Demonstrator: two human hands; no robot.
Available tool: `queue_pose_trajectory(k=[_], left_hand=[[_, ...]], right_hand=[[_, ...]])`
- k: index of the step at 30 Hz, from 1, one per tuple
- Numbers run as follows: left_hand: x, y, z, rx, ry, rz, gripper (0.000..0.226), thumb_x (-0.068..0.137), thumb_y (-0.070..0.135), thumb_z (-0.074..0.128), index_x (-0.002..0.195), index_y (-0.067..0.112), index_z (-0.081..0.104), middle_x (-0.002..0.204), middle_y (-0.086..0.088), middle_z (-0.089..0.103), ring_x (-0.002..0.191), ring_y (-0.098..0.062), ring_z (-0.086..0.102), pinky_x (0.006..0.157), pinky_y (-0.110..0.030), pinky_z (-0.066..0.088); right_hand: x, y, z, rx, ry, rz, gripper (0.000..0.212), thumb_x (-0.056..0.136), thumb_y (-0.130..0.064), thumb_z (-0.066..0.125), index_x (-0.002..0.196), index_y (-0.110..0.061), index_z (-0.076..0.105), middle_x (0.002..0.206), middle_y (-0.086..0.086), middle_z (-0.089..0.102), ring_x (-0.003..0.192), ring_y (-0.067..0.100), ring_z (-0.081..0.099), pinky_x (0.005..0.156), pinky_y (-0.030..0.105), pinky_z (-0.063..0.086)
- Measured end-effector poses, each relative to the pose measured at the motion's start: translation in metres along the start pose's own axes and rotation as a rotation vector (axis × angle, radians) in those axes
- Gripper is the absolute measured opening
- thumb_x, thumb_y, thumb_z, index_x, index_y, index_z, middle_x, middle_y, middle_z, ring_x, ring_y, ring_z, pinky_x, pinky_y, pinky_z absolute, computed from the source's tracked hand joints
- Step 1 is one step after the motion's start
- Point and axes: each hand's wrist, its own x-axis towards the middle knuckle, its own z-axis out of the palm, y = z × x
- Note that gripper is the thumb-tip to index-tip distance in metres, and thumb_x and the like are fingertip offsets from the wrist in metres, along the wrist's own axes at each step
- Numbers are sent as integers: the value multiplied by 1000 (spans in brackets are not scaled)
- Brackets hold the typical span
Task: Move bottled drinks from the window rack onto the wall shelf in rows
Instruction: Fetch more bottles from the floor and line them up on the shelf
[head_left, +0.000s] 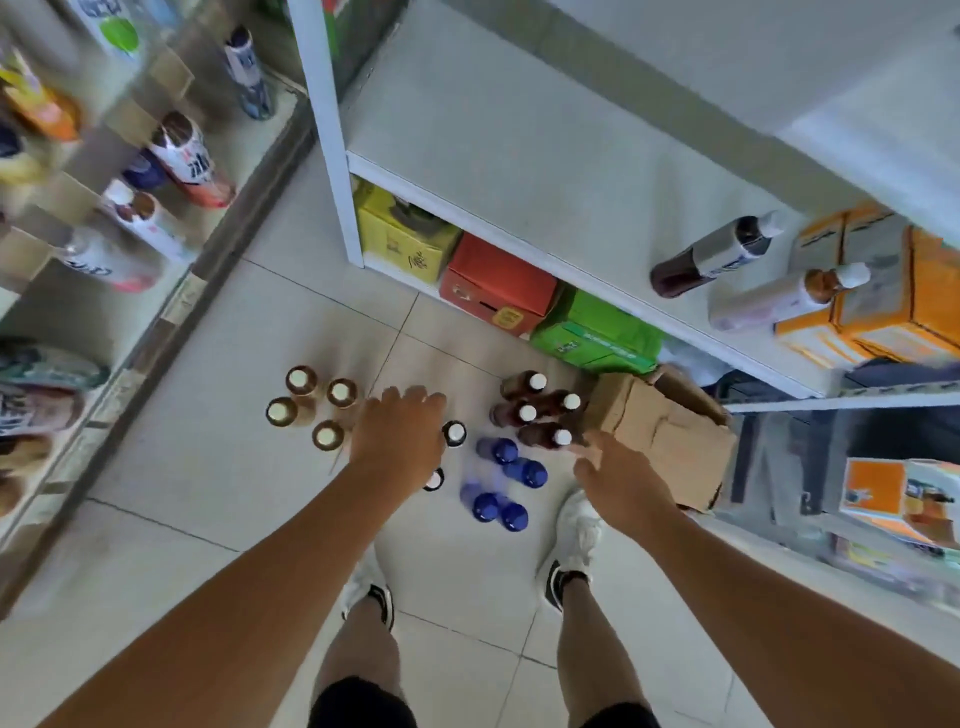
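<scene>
Grip unclear, the left hand (400, 441) curled its fingers down over two white-capped bottles (455, 434) on the tiled floor (208, 467), while the right hand (621, 483) spread loose and empty just beside the dark bottles (527, 414). From the left stood the window rack (171, 312) with its drinks, four tan bottles (301, 380), blue-capped bottles (504, 451), a cardboard box (660, 431) and the wall shelf (519, 156) bearing two bottles (711, 257).

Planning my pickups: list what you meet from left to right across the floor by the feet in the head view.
In order: tan bottles → left hand → blue bottles → cardboard box.
</scene>
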Motion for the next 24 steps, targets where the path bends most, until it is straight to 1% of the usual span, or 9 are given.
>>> queue_pose_trajectory(k=[5, 6, 9, 13, 16, 18, 20, 22, 24], left_hand=[[73, 57, 100, -93, -51, -12, 28, 99, 25, 47, 126, 19, 51, 120, -3, 57, 112, -25, 55, 89, -36, 48], [91, 69, 121, -116, -62, -10, 30, 99, 24, 48, 128, 19, 50, 121, -4, 57, 113, -25, 54, 89, -36, 48], [143, 104, 179, -132, -74, 9, 37, 98, 22, 50, 134, 17, 49, 127, -3, 53, 121, -25, 46, 90, -36, 45], [212, 132, 242, -132, -30, 15, 42, 92, 18, 56, 134, 16, 51, 128, -3, 54, 124, -26, 42, 99, -36, 39], [255, 139, 272, -155, -22, -41, 45, 88, 15, 59, 133, 18, 51, 123, -5, 60, 118, -29, 48, 95, -37, 40], [277, 139, 286, -189, -83, -84, 48, 88, 18, 64, 135, 20, 50, 121, -7, 61, 118, -31, 50, 93, -38, 40], [294, 136, 302, -197, -133, -85, 50, 87, 23, 68, 134, 24, 50, 118, -7, 63, 112, -32, 55, 86, -37, 41], [303, 133, 315, -218, -152, -79, 54, 84, 25, 70, 134, 30, 49, 116, -5, 64, 106, -32, 58, 80, -36, 42], [307, 130, 323, -264, -173, -89, 58, 83, 23, 71, 135, 33, 48, 119, -5, 64, 108, -33, 59, 83, -37, 45]], right_hand=[[99, 66, 62, 126, -6, 14, 47, 100, -26, 47, 147, -27, 41, 126, 9, 65, 93, 28, 66, 77, 37, 56], [117, 80, 75, 138, -11, 9, 49, 100, -24, 47, 148, -27, 40, 127, 9, 65, 96, 29, 66, 78, 36, 55], [172, 121, 112, 135, -45, -10, 52, 102, -20, 48, 152, -25, 35, 142, 8, 57, 121, 30, 58, 92, 35, 47], [244, 165, 165, 168, -98, -21, 56, 102, -17, 47, 155, -28, 30, 144, 6, 55, 124, 28, 57, 91, 31, 44], [286, 187, 197, 190, -118, -27, 60, 102, -14, 49, 157, -21, 25, 151, 7, 48, 134, 27, 50, 102, 31, 40], [306, 196, 216, 242, -126, -30, 64, 100, -15, 54, 156, -20, 25, 151, 7, 47, 134, 28, 49, 108, 37, 40], [318, 198, 233, 289, -133, -41, 68, 97, -18, 60, 155, -22, 25, 151, 4, 47, 132, 28, 51, 108, 41, 43], [326, 194, 245, 342, -99, -74, 73, 94, -20, 66, 154, -23, 25, 151, 2, 48, 134, 26, 51, 107, 39, 43], [336, 189, 252, 420, -32, -114, 78, 91, -21, 71, 154, -23, 25, 150, 0, 50, 136, 22, 48, 109, 36, 41]])
